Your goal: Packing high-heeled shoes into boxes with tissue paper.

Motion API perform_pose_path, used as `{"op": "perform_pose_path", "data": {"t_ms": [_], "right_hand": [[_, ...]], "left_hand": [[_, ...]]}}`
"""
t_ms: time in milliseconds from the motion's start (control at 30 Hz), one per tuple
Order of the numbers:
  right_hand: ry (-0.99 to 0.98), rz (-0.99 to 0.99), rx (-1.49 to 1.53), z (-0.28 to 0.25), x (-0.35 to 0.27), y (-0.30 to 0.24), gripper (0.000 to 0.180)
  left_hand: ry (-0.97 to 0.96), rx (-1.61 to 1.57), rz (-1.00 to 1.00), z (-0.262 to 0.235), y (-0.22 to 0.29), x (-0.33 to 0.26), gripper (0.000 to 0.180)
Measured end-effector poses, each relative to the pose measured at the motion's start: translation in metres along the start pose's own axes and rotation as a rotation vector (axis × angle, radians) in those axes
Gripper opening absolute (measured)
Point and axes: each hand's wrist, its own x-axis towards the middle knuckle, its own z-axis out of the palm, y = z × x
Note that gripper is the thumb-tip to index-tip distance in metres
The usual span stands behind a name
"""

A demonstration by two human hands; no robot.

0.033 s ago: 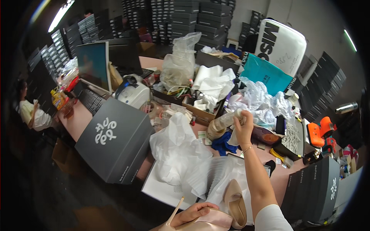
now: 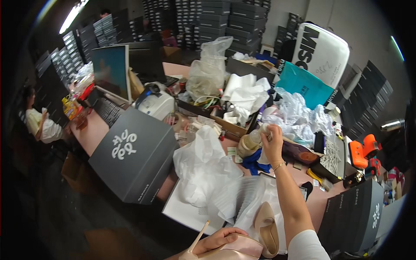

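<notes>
On my feed, one open shoe box (image 2: 182,209) at lower centre holds white tissue (image 2: 200,167) and one beige pump (image 2: 262,213); the left hand (image 2: 215,241) has its fingers curled round a second pump (image 2: 239,248) at the bottom edge. Right of centre, the right hand (image 2: 272,145) pinches one clear bottle (image 2: 248,146), which looks more foreshortened than earlier. Above, one brown carton (image 2: 229,128) holds white cloths (image 2: 245,96).

Dim room, pale wall (image 2: 284,13), dark floor (image 2: 134,216).
Lit tube lights (image 2: 70,18) upper left and upper right; dark box stacks (image 2: 213,22) along the back; pink-topped table (image 2: 93,132) across the middle.
</notes>
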Motion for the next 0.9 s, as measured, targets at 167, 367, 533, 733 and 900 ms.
{"op": "perform_pose_path", "data": {"t_ms": [167, 367, 533, 733, 900], "right_hand": [[-0.212, 0.154, -0.052, 0.036, 0.004, -0.013, 0.019], [-0.392, 0.281, 0.117, -0.017, 0.033, -0.059, 0.012], [-1.002, 0.702, 0.679, -0.176, -0.047, -0.182, 0.011], [-0.930, 0.939, 0.813, -0.266, -0.205, -0.237, 0.006], [-0.779, 0.915, 0.783, -0.272, -0.235, -0.263, 0.008]], "left_hand": [[0.007, -0.039, 0.038, 0.010, 0.010, -0.035, 0.045], [0.042, 0.122, -0.025, 0.011, -0.003, -0.067, 0.044], [0.059, 0.423, -0.010, 0.021, -0.005, -0.083, 0.049], [0.135, 0.380, -0.117, 0.049, -0.031, -0.092, 0.053], [0.069, 0.647, -0.147, 0.072, -0.024, -0.075, 0.053]]}}
